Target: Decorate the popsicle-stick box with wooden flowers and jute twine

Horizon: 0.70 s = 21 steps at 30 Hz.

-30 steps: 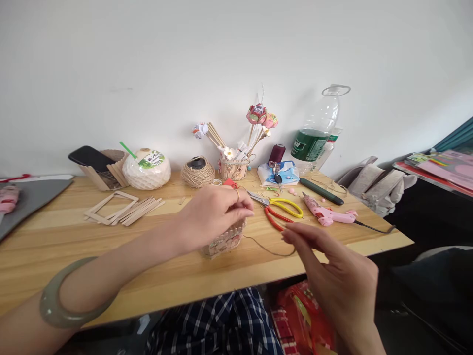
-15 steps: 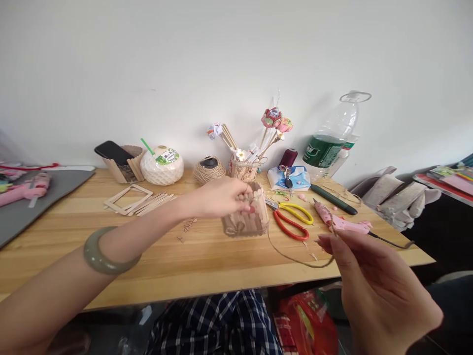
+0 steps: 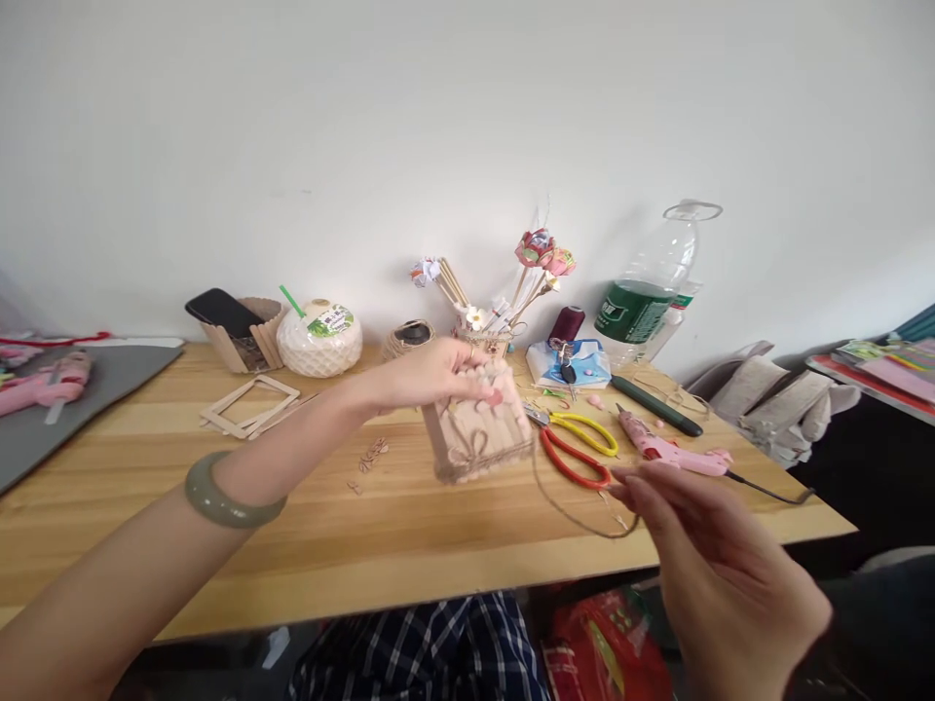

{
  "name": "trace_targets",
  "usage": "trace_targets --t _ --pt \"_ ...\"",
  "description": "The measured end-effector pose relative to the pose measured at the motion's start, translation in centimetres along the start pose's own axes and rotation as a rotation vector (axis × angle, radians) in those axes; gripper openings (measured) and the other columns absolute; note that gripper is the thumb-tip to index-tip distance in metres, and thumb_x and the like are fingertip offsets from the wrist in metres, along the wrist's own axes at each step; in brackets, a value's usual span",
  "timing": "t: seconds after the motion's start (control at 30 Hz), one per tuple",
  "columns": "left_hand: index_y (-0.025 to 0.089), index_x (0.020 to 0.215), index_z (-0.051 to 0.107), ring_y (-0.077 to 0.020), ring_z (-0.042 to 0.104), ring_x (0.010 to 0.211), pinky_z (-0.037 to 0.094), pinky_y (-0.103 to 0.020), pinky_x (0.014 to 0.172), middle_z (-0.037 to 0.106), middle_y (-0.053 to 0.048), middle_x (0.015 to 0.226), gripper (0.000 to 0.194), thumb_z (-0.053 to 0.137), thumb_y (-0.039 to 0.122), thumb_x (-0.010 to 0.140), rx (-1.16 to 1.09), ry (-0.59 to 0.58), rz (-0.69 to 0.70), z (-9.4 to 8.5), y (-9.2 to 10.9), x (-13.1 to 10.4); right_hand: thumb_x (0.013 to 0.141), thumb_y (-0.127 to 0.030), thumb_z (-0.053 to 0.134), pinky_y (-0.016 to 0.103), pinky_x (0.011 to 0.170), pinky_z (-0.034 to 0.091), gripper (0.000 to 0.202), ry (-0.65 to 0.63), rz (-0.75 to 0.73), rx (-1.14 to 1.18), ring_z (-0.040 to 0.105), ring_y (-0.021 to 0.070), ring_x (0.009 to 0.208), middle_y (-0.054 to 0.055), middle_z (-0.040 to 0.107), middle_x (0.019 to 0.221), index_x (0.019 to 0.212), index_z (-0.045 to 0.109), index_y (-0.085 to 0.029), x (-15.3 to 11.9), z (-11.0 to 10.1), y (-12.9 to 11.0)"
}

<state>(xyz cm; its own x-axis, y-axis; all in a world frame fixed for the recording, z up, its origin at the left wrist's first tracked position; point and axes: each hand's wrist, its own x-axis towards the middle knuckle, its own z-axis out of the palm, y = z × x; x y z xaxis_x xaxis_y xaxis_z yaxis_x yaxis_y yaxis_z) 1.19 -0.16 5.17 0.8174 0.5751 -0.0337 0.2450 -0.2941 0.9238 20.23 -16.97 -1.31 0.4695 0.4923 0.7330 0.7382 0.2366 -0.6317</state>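
Observation:
My left hand (image 3: 430, 375) is closed on the upper edge of a small wooden craft-stick box (image 3: 486, 424). The box is tilted, and its front shows a twine bow near the bottom and a small pink-red piece near the top. Twine is wrapped round its lower part. From the box's right side a loose length of twine (image 3: 566, 516) sags in a curve over the table. Its other end is pinched between thumb and fingers of my right hand (image 3: 701, 545), in front of the table edge. Pliers (image 3: 577, 448) with red and yellow handles lie just right of the box.
A pink glue gun (image 3: 672, 448) with a cord lies at the right. Behind stand a twine ball (image 3: 398, 341), a flower holder (image 3: 489, 341), a white coconut (image 3: 321, 341) and a large bottle (image 3: 635, 302). Craft-stick frames (image 3: 248, 409) lie on the left.
The box has tipped so its front with the bow faces me more. My right hand has moved left and slightly down, still holding the twine.

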Motion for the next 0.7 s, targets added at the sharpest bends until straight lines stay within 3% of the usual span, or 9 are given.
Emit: trace_targets --t 0.1,0.23,0.47,0.7 --pt "0.011 0.084 0.065 -0.0145 0.06 0.069 0.044 -0.023 0.06 0.065 -0.005 0.079 0.023 0.062 0.032 0.075 0.063 -0.026 -0.039 0.6 -1.8 -0.3 0.077 -0.029 0.067 0.021 0.056 0.051 0.009 -0.127 -0.067 -0.118 0.067 0.0129 0.057 -0.002 0.071 0.07 0.081 0.067 -0.021 -0.7 0.5 -0.1" --pt "0.014 0.093 0.062 -0.0148 0.058 0.073 0.043 -0.023 0.063 0.064 -0.003 0.085 0.029 0.06 0.037 0.076 0.086 0.001 -0.045 1.4 -2.8 -1.0 0.081 -0.021 0.058 0.016 0.051 0.048 0.007 -0.293 -0.139 -0.029 0.06 0.0082 0.048 -0.004 0.065 0.059 0.075 0.061 -0.019 -2.6 2.6 -1.4" --pt "0.016 0.083 0.06 -0.0125 0.051 0.07 0.037 -0.021 0.061 0.058 0.001 0.08 0.025 0.042 0.032 0.085 0.134 0.09 -0.047 2.1 -2.6 -1.9 0.081 -0.021 0.049 0.018 0.045 0.042 0.017 -0.349 -0.097 -0.131 0.055 0.009 0.043 -0.003 0.058 0.053 0.066 0.054 -0.019 -4.2 5.7 -2.6" --pt "0.015 0.082 0.059 -0.0113 0.048 0.065 0.037 -0.021 0.059 0.058 0.001 0.077 0.024 0.041 0.031 0.085 0.124 0.092 -0.067 2.4 -2.4 -2.2 0.079 -0.025 0.047 0.019 0.04 0.031 0.022 -0.261 -0.148 -0.297 0.047 0.0086 0.037 -0.005 0.051 0.045 0.058 0.052 -0.019 -4.0 6.8 -3.2"
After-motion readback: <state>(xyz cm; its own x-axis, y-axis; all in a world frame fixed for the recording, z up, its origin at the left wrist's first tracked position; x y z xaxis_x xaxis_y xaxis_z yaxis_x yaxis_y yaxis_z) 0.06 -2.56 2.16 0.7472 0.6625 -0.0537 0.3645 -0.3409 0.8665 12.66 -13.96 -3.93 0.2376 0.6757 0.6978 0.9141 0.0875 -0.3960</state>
